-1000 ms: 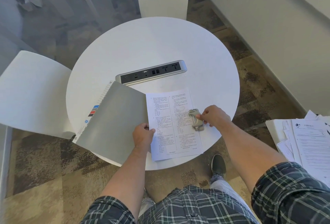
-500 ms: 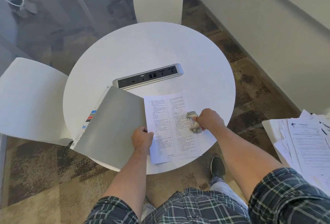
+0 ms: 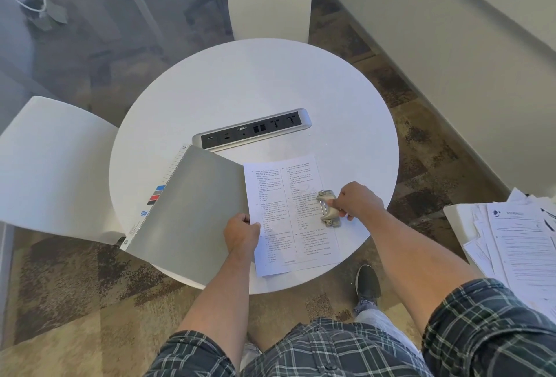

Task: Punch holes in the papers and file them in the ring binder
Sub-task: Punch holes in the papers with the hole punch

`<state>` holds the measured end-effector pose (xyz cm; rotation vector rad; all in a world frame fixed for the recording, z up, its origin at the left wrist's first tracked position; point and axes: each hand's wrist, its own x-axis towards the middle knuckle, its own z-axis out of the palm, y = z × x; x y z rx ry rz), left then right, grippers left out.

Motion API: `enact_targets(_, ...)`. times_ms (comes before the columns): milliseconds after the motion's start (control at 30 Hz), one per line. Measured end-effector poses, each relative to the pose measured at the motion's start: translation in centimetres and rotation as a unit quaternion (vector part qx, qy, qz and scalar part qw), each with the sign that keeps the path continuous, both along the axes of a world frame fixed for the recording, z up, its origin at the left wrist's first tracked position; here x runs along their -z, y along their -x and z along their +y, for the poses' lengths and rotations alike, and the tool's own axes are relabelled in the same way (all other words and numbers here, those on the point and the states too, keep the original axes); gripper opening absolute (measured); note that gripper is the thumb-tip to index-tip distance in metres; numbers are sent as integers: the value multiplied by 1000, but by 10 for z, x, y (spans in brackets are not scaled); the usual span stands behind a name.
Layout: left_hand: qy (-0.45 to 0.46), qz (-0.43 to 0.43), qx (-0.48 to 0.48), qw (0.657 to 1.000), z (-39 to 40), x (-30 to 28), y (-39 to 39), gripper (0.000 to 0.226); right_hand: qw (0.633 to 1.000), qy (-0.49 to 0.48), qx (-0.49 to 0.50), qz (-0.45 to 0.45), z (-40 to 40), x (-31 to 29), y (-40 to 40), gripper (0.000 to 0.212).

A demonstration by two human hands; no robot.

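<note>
Paper (image 3: 288, 211) lies between my hands on the table (image 3: 255, 91): my left hand (image 3: 240, 234) pinches its near-left edge beside the binder's grey cover (image 3: 186, 214), my right hand (image 3: 356, 200) is closed around the hole punch (image 3: 328, 208) at the sheet's right edge. I judge punching is in hand; next, seat the edge squarely and press.

Seen from above, a round white worktop (image 3: 255, 91) holds a printed sheet of paper (image 3: 288, 214) at its 5 o'clock edge. The left hand (image 3: 240, 234) pinches the sheet's 9 o'clock edge beside a raised grey binder cover (image 3: 186, 214). The right hand (image 3: 355, 200) grips a metal hole punch (image 3: 326, 208) on the sheet's 3 o'clock edge. A power strip (image 3: 252, 133) lies at centre.
</note>
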<state>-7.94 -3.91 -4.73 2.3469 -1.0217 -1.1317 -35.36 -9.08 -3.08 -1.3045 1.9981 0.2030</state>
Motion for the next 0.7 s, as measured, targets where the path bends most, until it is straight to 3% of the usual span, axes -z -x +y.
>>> enact_targets(200, 12, 19, 12, 1000, 1, 2, -5, 5, 1000, 17, -10, -5, 4, 2, 7, 47)
enact_targets(367, 15, 24, 10, 1000, 1, 3, -7, 13, 999, 29, -27, -8, 2, 0, 3, 40)
enact_targets(467, 14, 21, 11, 1000, 0, 6, -8, 7, 998, 45, -44, 3, 0, -2, -2, 34)
enact_targets(700, 18, 19, 17, 999, 1, 6, -9, 5, 999, 30, -30, 6, 0, -4, 0, 37)
